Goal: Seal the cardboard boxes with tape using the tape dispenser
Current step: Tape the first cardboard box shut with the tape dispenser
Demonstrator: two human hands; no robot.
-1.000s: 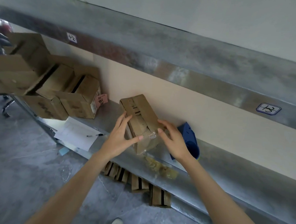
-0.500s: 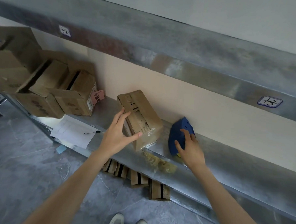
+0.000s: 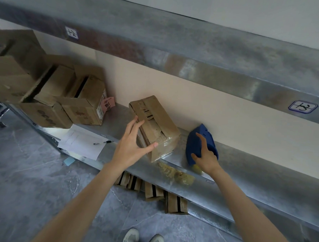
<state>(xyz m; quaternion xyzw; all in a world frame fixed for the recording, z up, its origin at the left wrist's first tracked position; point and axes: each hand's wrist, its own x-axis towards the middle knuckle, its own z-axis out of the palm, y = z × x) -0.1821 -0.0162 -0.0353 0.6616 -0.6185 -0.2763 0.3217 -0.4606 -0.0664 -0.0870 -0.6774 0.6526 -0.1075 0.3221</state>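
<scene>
The box lies on the shelf, long axis running to the wall, with the left hand spread straight-fingered against its near corner. Just to its right, the right hand curls round the dispenser.

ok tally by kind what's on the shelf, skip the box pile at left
cardboard box: 1
blue tape dispenser: 1
paper sheet: 1
pen: 1
yellowish crumpled clump: 1
Total: 5
</scene>
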